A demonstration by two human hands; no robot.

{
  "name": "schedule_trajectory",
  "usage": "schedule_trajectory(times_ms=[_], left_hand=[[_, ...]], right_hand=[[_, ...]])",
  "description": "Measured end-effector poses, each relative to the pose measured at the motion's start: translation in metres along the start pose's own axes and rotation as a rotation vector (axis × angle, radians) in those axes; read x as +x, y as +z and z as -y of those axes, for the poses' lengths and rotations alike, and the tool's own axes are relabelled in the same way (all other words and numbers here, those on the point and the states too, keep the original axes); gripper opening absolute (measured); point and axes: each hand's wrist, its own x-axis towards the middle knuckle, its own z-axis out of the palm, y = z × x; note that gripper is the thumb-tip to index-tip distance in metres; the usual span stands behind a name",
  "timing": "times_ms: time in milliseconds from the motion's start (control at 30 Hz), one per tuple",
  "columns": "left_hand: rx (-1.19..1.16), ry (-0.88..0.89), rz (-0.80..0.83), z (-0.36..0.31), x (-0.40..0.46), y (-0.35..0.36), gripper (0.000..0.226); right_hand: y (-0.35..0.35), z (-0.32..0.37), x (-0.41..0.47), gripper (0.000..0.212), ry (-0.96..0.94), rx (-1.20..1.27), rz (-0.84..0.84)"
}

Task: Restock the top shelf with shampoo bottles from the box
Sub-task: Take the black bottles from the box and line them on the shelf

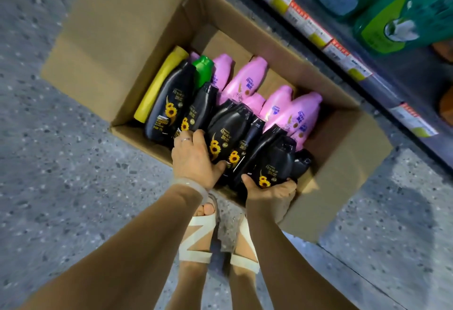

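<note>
Both hands grip black sunflower "Rejoice" bottles in the box (318, 104): left hand (193, 160), right hand (269, 191).

"Rejoice" reads in pale script on three black sunflower bottles in the box: one near the box's left wall (163, 104), one at its middle (226, 133), and one at its near edge (272, 169). The purple labels on the pink bottles (247, 82) and the shelf-edge price tags (316, 28) are too blurred to read.
</note>
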Motion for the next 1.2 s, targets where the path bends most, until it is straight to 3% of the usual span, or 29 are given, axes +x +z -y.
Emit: schedule_trajectory(times_ms=[133,267,400,600,733,1000,1200], left_hand=[[-0.055,0.091,0.029,-0.007,-0.016,0.003,0.076],[-0.426,-0.042,0.086,-0.02,-0.022,-0.01,0.073],[-0.569,-0.085,0.053,-0.041,-0.028,-0.047,0.073],[-0.588,-0.008,0.004,-0.077,-0.047,-0.133,0.066],[-0.718,0.028,-0.085,-0.106,-0.065,-0.194,0.05],[-0.904,0.14,-0.233,-0.168,-0.145,-0.342,0.054],[-0.911,0.32,-0.282,-0.205,-0.22,-0.453,0.06]], right_hand=[[-0.008,0.0,0.008,0.079,0.01,0.008,0.049],[-0.022,0.017,0.005,0.075,0.02,0.13,0.103],[-0.048,0.047,-0.009,0.072,-0.124,0.215,0.08],[-0.114,0.111,-0.04,0.072,-0.27,0.273,0.079],[-0.166,0.158,-0.065,0.073,-0.291,0.456,0.122],[-0.312,0.225,-0.158,0.061,-0.416,0.56,0.044],[-0.427,0.25,-0.232,0.065,-0.504,0.625,-0.027]])
